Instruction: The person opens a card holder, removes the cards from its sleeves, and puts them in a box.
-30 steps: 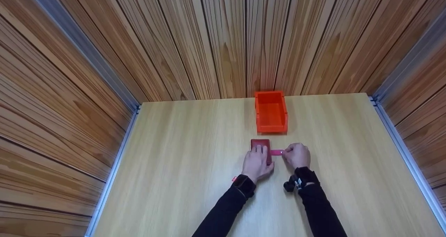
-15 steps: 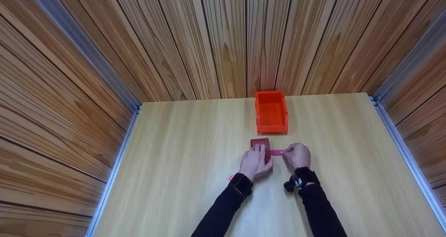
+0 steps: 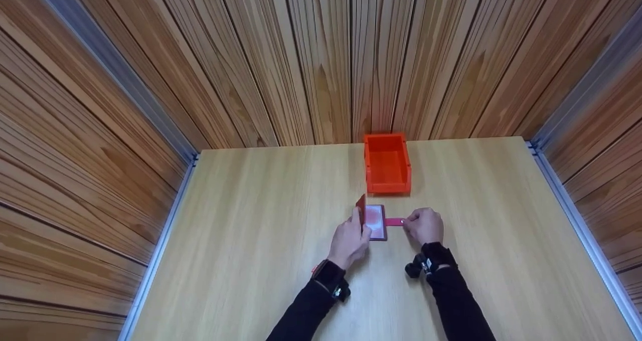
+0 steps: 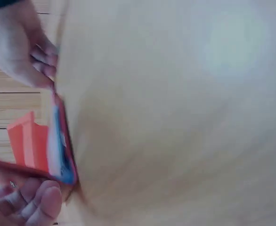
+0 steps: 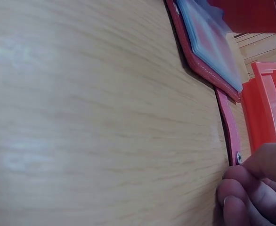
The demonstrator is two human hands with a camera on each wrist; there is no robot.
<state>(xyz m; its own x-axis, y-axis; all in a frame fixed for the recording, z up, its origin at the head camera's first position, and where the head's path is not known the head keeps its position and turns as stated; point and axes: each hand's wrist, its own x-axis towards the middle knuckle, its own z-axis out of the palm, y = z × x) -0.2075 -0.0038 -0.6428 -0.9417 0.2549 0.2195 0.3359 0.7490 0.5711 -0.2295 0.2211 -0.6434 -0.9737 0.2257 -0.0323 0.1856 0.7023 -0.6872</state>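
Observation:
A small dark-red card holder [image 3: 383, 225] lies on the table with its front cover [image 3: 360, 208] swung up on the left side. Clear plastic sleeves [image 5: 208, 40] show inside it, stacked on the back cover. My left hand [image 3: 347, 241] holds the raised cover between thumb and fingers. From the card holder's right side a pink strap [image 3: 394, 221] sticks out flat, with a metal snap [image 5: 239, 157] near its end. My right hand [image 3: 424, 226] pinches the tip of that strap between thumb and forefinger.
An orange-red open-fronted bin [image 3: 387, 187] stands just behind the card holder, near the back edge of the wooden table [image 3: 271, 220]. Wood-plank walls [image 3: 251, 70] with metal rails rise at the back and both sides.
My left hand has gone from resting on the closed card holder to lifting its cover up and leftward, baring the sleeves. The right hand keeps its pinch on the strap.

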